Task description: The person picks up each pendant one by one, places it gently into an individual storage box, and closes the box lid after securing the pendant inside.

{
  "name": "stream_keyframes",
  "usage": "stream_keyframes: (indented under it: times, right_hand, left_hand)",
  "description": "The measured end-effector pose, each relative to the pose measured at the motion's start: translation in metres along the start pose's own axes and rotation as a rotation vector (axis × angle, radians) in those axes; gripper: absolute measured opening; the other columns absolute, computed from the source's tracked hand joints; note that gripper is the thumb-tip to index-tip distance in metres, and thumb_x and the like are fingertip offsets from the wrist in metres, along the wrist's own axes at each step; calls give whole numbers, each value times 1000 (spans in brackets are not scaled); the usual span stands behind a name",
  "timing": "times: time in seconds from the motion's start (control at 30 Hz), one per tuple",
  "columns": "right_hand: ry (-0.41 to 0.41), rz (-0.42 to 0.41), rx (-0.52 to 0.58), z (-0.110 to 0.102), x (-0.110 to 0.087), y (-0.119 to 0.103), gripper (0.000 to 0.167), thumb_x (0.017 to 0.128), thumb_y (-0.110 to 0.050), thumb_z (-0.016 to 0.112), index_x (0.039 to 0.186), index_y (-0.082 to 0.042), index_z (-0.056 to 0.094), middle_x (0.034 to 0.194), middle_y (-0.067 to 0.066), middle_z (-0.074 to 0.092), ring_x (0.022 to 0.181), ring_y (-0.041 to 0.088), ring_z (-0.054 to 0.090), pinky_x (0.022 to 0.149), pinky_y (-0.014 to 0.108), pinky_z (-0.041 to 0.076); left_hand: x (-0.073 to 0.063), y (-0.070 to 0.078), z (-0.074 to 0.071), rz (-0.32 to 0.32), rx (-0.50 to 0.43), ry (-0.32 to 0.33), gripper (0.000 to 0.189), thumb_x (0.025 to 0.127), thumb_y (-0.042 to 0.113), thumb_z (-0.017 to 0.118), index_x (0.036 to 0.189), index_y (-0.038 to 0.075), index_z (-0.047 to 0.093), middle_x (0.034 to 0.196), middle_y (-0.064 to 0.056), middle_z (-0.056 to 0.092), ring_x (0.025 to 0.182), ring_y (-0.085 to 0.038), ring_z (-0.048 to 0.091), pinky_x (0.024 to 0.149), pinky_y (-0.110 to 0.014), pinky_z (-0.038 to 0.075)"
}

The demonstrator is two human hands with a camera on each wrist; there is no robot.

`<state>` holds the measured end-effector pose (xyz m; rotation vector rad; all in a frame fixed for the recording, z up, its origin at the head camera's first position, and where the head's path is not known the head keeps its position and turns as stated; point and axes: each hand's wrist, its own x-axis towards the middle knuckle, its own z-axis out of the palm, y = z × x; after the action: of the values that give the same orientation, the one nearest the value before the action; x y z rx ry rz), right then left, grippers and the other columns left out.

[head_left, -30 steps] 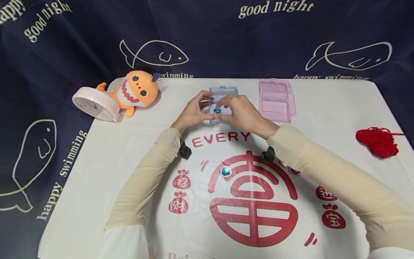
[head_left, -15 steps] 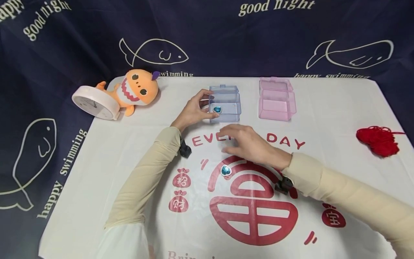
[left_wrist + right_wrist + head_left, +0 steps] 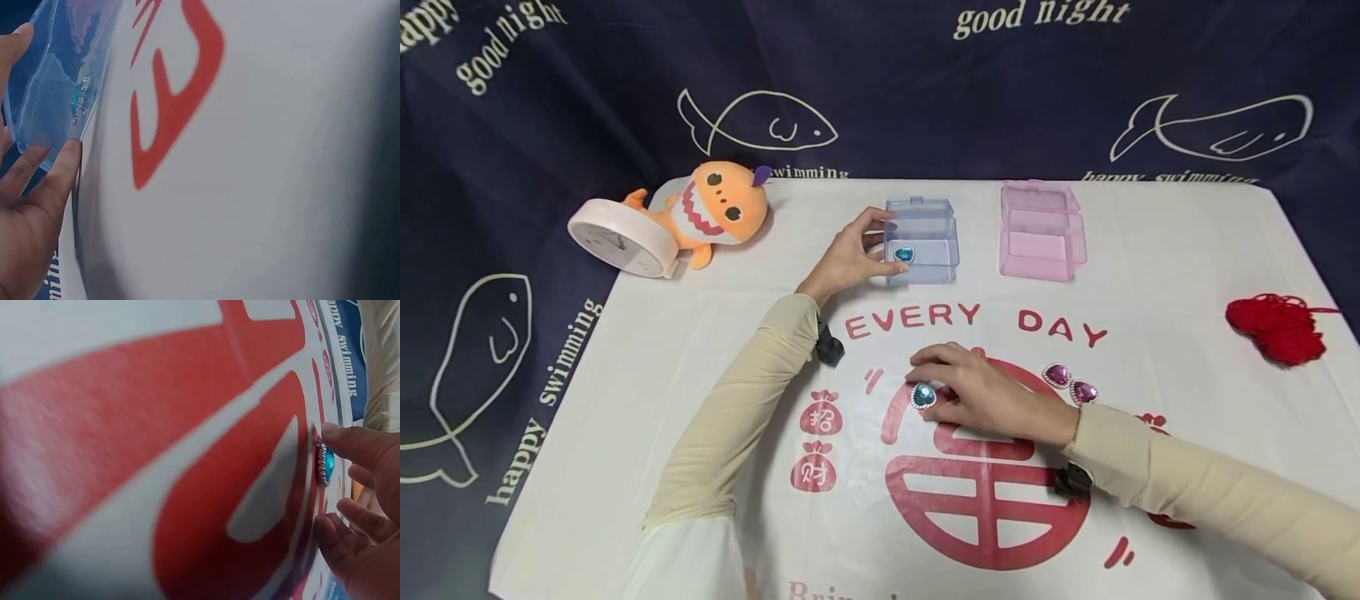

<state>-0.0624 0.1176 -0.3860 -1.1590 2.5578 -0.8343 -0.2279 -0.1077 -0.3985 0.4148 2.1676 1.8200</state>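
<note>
In the head view my left hand (image 3: 850, 254) holds the left end of a clear blue plastic box (image 3: 942, 262), thumb in front and fingers behind. Its lid stands up at the back. A blue heart-shaped gem (image 3: 903, 254) with a silvery beaded rim lies inside, towards the left. My right hand (image 3: 973, 392) is low over the table around a second blue gem (image 3: 922, 396). In the right wrist view that gem (image 3: 329, 464) lies between spread digits; one is against or very near it, the others stand apart.
Two purple heart gems (image 3: 1057, 376) lie by my right wrist. A pink clear box (image 3: 1037, 254), lid up, stands right of the blue one. Red yarn (image 3: 1277, 329) lies far right; an orange plush toy (image 3: 726, 204) and a white round clock (image 3: 622, 239) are back left.
My right hand has drawn back from the blue box, leaving a gem inside, and come down to the other blue gem. My left hand stays on the box.
</note>
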Motion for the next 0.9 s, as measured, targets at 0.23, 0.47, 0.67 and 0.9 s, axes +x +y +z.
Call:
stream_keyframes:
  times: [0.23, 0.47, 0.67, 0.9]
  right_hand:
    - [10, 6, 37, 7, -6, 1, 43, 82, -22, 78, 122, -14, 66, 124, 3, 60, 115, 18, 52, 93, 38, 51]
    - [35, -25, 54, 11, -6, 3, 31, 85, -20, 76, 114, -13, 70, 116, 0, 63, 109, 14, 55, 91, 32, 54]
    - [32, -38, 40, 11, -7, 3, 30, 85, -21, 75, 113, -12, 71, 115, 0, 64, 108, 15, 57, 92, 32, 54]
    - [33, -48, 38, 11, -6, 3, 28, 86, -20, 74, 113, -12, 70, 115, 0, 64, 108, 15, 56, 92, 33, 54]
  left_hand:
    - [1, -7, 0, 22, 36, 20, 77, 70, -4, 83, 135, 2, 43, 132, -21, 50, 124, -31, 53, 102, -27, 49]
    - [-1, -4, 1, 31, 8, 16, 77, 69, -7, 82, 135, 0, 42, 132, -23, 48, 124, -34, 53, 104, -31, 47]
    - [0, -4, 2, 28, -5, 13, 78, 69, -8, 81, 135, -1, 41, 132, -25, 48, 125, -35, 53, 105, -32, 47]
    - [2, -6, 1, 19, -14, 12, 80, 70, -8, 81, 138, 1, 40, 135, -25, 46, 127, -36, 50, 107, -34, 45]
